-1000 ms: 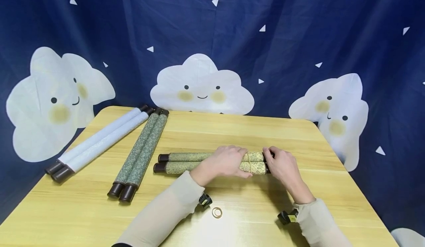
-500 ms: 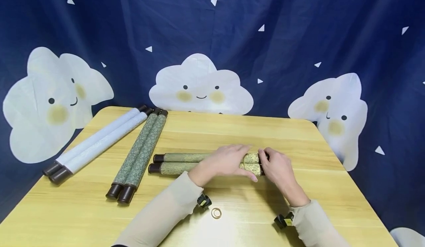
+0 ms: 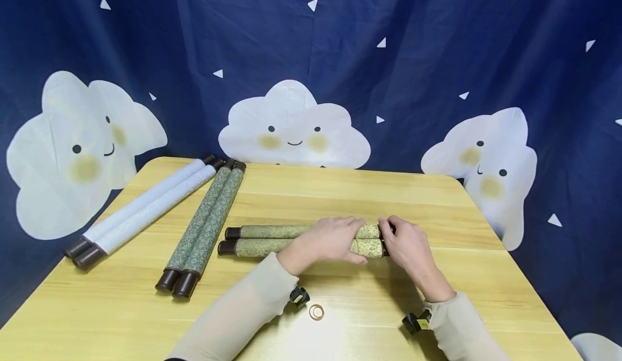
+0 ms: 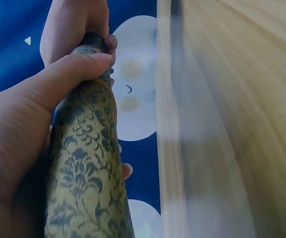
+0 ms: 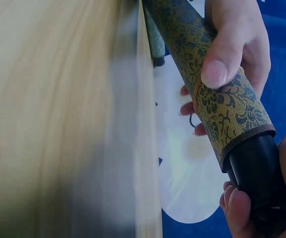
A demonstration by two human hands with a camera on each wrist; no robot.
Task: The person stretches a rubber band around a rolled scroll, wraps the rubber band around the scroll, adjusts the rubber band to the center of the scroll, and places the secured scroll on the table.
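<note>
A pair of rolled scrolls (image 3: 262, 248) in yellow-green floral brocade lies side by side across the middle of the table, with dark knobs at the ends. My left hand (image 3: 325, 240) holds the pair near its right end, thumb on the near side and fingers over the far side. At the right tip, my right hand (image 3: 408, 246) grips the dark end knobs (image 5: 261, 178). A thin rubber band (image 5: 197, 94) circles the scrolls by the left thumb in the right wrist view. The left palm covers part of the brocade in the head view.
To the left lie a green patterned scroll pair (image 3: 204, 226) and a pale blue scroll pair (image 3: 150, 204), their far ends close together. Loose rubber bands (image 3: 316, 312) rest near the front of the wooden table (image 3: 340, 188). A blue cloud-print curtain (image 3: 311, 37) hangs behind.
The yellow-green scrolls and my right hand have shifted slightly left since a second ago. My left thumb reached right along the scrolls, then drew back a little. The other scrolls stay put.
</note>
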